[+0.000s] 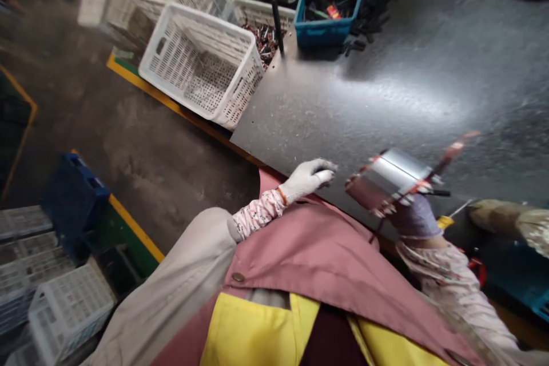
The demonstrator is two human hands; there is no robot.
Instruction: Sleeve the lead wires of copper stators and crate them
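Silver metal cylinder [388, 174] w/ red wires is sitting in R hand [414, 218], purple-gloved fingers clamping on it, over tabletop [343, 108] near its edge. L hand [306, 180], white-gloved, is hovering just beside it, fingers curling together at that edge. Well past the fingers, white plastic crate [201, 66] is standing off the tabletop, blue crate [330, 17] w/ parts is sitting at the far end, black cables [377, 11] are lying next to it, black rod [278, 26] is standing between both crates.
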